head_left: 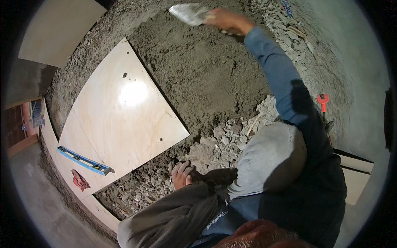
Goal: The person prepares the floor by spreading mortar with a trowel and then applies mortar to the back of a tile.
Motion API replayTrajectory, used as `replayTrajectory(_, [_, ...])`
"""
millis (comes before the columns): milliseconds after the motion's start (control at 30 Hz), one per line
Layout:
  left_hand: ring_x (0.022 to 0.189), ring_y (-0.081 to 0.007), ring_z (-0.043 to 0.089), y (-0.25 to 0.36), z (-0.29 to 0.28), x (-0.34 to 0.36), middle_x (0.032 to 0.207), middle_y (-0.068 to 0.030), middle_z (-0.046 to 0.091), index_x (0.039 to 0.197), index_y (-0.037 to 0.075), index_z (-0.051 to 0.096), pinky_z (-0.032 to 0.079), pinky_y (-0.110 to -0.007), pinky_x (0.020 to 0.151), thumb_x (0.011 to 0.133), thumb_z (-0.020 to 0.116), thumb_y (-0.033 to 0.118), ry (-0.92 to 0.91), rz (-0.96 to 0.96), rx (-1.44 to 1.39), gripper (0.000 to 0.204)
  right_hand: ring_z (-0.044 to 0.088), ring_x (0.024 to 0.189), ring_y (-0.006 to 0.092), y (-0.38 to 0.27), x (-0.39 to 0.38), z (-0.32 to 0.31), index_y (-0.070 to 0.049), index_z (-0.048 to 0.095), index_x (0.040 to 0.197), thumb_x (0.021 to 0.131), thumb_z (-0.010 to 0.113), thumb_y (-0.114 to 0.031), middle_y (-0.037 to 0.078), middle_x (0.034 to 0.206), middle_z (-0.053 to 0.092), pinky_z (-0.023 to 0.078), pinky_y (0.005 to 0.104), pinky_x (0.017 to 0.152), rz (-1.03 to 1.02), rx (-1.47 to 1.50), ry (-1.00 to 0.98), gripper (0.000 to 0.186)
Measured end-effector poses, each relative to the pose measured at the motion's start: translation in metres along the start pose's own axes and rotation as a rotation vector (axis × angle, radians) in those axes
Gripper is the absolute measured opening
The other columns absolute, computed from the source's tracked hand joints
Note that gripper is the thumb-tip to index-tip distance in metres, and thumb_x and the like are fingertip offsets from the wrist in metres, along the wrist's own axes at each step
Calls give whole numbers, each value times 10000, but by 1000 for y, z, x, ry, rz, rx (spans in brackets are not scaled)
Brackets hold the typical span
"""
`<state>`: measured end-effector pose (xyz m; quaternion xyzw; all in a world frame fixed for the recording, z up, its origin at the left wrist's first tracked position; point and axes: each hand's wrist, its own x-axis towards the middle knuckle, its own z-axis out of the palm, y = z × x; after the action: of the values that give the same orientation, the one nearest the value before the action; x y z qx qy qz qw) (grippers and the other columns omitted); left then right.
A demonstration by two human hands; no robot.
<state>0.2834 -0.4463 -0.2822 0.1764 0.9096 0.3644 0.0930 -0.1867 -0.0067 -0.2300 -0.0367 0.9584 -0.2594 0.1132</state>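
Note:
My right arm stretches out to the far side, where my right hand [225, 20] is closed around a trowel [189, 13], its blade blurred by motion. Beneath the blade spreads a bed of wet grey mortar [198, 78], rough and lumpy. My left hand [180, 175] stays low by my bent knee, over the rubble. Its fingers are curled and smeared with grey; what they close on, if anything, I cannot make out. Left of the mortar lies a large cream floor tile [124, 103], its edge against the bed, with a few mortar specks on it.
A blue spirit level [84, 160] and a red cloth [80, 180] lie on the tiles at the left. Broken rubble [219, 140] borders the mortar. A chisel with an orange-red guard [323, 102] is near the right wall [351, 53]. Another tile [60, 31] is at the upper left.

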Motion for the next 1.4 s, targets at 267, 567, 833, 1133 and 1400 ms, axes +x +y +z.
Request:
replayTrajectory(267, [1210,-357,526,8,-8,-7,1290,-104,622,1118,101,692,383,-486,1059,998,455,280,19,-17,38,320,666,945,312,8,0,1,-110,612,1304,996,526,-496,143,1083,689,521,482,830,-54,-212,23,501])
replayTrajectory(567, [1214,-365,523,1,0,1,1282,-108,625,1126,90,685,383,-491,1060,992,453,289,18,41,26,333,664,1022,301,35,-34,-22,-217,631,1284,942,599,-523,90,1147,682,516,508,884,-145,-285,28,460])
replayTrajectory(833, [1217,-365,524,2,1,-8,1269,-110,638,1120,84,689,380,-483,1059,1006,436,304,59,11,21,354,690,978,331,104,-1,-3,-85,502,1429,1028,489,-499,169,1173,687,568,494,841,344,149,215,577])
replayTrajectory(1133, [1213,-353,545,1,7,12,1303,-142,620,1181,56,670,374,-479,1078,1024,431,305,3,183,10,379,622,600,181,48,26,74,-85,527,1075,996,538,-501,85,778,634,534,368,486,63,1634,504,424])
replayTrajectory(1400, [1209,-335,555,6,-5,9,1289,-152,622,1213,20,647,376,-461,1091,1007,456,268,6,130,11,375,567,557,181,1,-91,89,-122,482,1096,1009,495,-506,53,739,572,519,390,468,474,1877,541,394])
